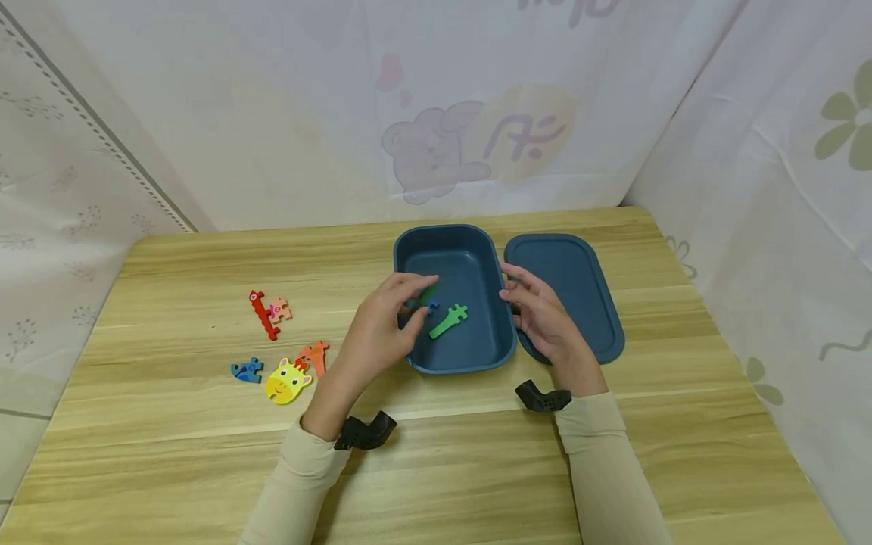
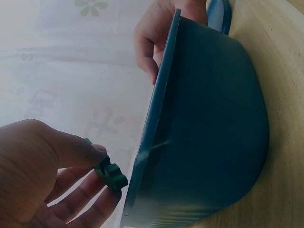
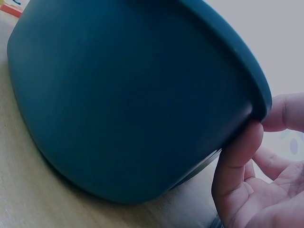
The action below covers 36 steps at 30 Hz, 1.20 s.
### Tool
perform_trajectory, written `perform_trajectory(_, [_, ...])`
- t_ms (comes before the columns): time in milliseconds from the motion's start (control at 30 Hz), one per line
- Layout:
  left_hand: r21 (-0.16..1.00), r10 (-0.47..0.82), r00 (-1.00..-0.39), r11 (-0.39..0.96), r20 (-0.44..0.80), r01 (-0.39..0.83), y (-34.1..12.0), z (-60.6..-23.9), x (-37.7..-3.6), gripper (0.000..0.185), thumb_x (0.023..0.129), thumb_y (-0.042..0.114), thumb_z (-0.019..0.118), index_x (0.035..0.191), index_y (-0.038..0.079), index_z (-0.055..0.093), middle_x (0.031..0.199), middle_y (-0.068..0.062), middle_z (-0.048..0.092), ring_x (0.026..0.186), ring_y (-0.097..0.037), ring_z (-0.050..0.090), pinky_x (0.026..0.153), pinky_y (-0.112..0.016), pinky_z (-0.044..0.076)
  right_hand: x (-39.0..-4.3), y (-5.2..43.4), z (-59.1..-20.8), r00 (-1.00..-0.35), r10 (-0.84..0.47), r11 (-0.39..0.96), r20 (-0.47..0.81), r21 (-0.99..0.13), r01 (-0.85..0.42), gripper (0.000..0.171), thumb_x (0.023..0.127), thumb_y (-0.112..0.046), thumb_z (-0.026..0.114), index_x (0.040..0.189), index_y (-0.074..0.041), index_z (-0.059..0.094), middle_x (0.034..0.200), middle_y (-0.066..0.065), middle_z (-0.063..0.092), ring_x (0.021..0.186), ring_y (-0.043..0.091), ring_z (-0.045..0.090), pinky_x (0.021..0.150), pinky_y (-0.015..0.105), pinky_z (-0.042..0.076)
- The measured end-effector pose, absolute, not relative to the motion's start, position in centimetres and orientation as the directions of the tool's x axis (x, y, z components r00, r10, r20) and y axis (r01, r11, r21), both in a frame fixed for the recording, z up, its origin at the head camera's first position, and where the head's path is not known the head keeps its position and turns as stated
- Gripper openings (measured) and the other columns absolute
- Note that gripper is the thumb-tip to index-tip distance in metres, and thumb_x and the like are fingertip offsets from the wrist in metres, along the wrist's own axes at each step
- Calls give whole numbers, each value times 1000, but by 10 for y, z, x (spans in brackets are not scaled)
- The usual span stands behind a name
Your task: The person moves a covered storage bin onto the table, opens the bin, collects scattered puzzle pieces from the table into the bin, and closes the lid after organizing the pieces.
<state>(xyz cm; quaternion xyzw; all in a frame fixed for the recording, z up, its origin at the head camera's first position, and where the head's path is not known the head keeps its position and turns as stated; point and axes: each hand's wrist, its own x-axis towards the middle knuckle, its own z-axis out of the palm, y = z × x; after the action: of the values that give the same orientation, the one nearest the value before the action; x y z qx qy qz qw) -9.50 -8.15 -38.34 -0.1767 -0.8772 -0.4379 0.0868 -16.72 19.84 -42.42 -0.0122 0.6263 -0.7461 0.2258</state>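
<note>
A dark blue box (image 1: 477, 265) stands open on the wooden table (image 1: 204, 454), its lid (image 1: 568, 291) lying flat just to its right. My left hand (image 1: 421, 299) hovers over the box's left rim and pinches a dark green puzzle piece (image 1: 429, 294) between thumb and fingers; the piece (image 2: 111, 175) shows beside the rim in the left wrist view. A lighter green piece (image 1: 450, 320) lies on the box floor. My right hand (image 1: 509, 291) holds the box's right rim, thumb (image 3: 237, 156) against the outer wall (image 3: 128, 95), fingers over the edge.
Loose puzzle pieces lie on the left of the table: a red one (image 1: 263, 314), a pink one (image 1: 279, 309), an orange one (image 1: 316, 356), a yellow giraffe head (image 1: 286, 381) and a blue one (image 1: 247, 370). White curtains close in the back and both sides.
</note>
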Motion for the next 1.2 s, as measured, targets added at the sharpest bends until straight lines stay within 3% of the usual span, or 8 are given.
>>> perform_trajectory(233, [699, 253, -910, 583, 329, 415, -77, -383, -93, 44, 97, 1, 72, 140, 11, 69, 135, -7, 69, 105, -20, 68, 82, -34, 60, -167, 198, -424, -897, -346, -113, -275, -937, 330, 64, 109, -6, 50, 167, -7, 26, 102, -11, 54, 86, 4, 57, 69, 19, 54])
perform_trajectory(467, [703, 257, -912, 581, 320, 410, -75, -387, -93, 42, 99, 2, 71, 140, 11, 69, 133, -8, 69, 111, -23, 70, 89, -36, 63, -167, 198, -424, -895, -351, -123, -274, -934, 334, 64, 109, -5, 50, 168, -6, 25, 102, -11, 55, 87, 4, 58, 70, 19, 54])
perform_trajectory(800, [726, 244, -917, 561, 315, 398, -75, -387, -94, 42, 99, 0, 70, 139, 11, 69, 131, -10, 69, 107, -30, 70, 89, -37, 64, -167, 197, -423, -896, -352, -123, -272, -935, 332, 64, 109, -6, 49, 168, -7, 24, 102, -10, 55, 86, 4, 59, 69, 19, 54])
perform_trajectory(1200, [683, 247, -923, 621, 296, 385, -79, -386, -94, 34, 102, 10, 69, 136, 15, 71, 118, -7, 74, 99, -18, 70, 83, -34, 59, -168, 198, -425, -897, -353, -108, -266, -941, 322, 65, 109, -7, 52, 168, -7, 25, 104, -12, 54, 87, 3, 56, 68, 18, 52])
